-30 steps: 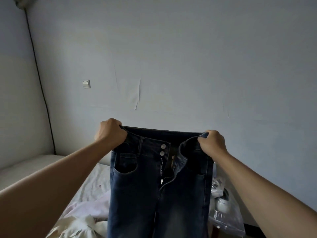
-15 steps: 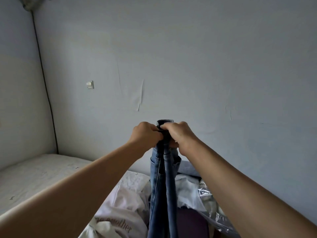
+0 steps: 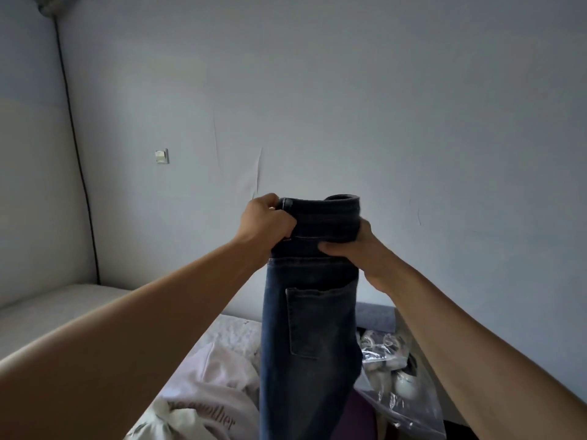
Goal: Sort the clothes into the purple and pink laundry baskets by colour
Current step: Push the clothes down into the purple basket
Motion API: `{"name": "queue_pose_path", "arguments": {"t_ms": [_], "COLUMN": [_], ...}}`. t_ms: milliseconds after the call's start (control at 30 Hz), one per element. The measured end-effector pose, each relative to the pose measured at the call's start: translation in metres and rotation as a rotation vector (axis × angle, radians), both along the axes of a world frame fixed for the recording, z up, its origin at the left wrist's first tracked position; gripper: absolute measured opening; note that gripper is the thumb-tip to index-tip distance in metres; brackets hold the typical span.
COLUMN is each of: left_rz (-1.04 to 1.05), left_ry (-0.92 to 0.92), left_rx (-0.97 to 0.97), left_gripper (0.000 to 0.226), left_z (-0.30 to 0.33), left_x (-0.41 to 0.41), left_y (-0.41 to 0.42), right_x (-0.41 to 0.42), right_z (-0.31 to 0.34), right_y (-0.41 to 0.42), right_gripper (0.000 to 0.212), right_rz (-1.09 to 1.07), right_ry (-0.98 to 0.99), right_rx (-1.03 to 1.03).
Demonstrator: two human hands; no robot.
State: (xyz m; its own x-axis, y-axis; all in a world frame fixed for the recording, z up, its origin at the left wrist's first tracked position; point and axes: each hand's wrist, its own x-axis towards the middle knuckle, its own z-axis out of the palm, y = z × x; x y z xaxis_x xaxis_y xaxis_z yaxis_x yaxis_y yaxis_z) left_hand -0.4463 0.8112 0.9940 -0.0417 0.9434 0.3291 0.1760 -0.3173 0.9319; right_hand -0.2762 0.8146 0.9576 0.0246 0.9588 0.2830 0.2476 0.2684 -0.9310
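Both hands, left (image 3: 266, 224) and right (image 3: 355, 249), grip folded jeans (image 3: 309, 312) at the waistband, fingers curled tight; legs hang below, bare wall (image 3: 349, 90) beyond.

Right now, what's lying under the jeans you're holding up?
Below the hanging jeans, held by the left hand and right hand, lie a pale lettered garment, something purple and a clear plastic bag. Whatever is directly behind the denim is hidden.

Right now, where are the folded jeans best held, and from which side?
At the waistband, from both sides, as now: the left hand grips its left end and the right hand pinches just under the band on the right. The jeans hang lengthwise folded, so the thick, stiff band probably carries the weight best.
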Motion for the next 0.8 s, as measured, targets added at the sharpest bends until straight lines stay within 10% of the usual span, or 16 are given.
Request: {"name": "queue_pose_path", "arguments": {"t_ms": [167,400,533,800], "left_rz": [-0.030,-0.220,-0.146,-0.211], "left_ry": [-0.147,-0.190,0.041,-0.367], "left_rx": [-0.012,-0.038,-0.197,-0.172], "left_gripper": [0.030,0.054,0.017,0.007], "left_z": [0.002,-0.037,-0.079,-0.056], "left_x": [-0.006,-0.032,-0.035,-0.019], "left_y": [0.002,0.012,0.011,0.016], "right_x": [0.013,0.001,-0.002,0.028], "right_z": [-0.003,0.012,0.022,-0.019], "right_y": [-0.004,-0.001,0.001,-0.002], "right_gripper": [0.031,0.014,0.013,0.061], "right_rz": [0.027,-0.103,-0.169,0.137], "right_ry": [0.144,0.303,0.327,0.155], "right_rx": [0.065,0.139,0.208,-0.163]}}
